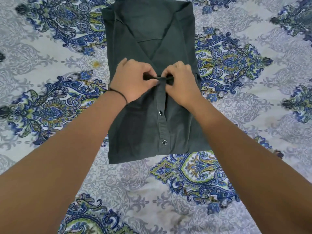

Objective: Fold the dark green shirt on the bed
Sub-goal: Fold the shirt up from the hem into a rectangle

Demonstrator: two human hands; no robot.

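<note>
The dark green shirt [148, 36] lies flat on the bed, front side up, sides folded in to a narrow rectangle, collar end away from me. Its button placket with two metal snaps runs down the near half. My left hand [133, 81] and my right hand [180, 81] meet at the middle of the shirt. Both pinch the top of the placket between thumb and fingers, lifting a small ridge of fabric. A thin dark band circles my left wrist.
The bed is covered by a white sheet [50, 53] with blue and green paisley print, spreading on every side of the shirt. Nothing else lies on it within view.
</note>
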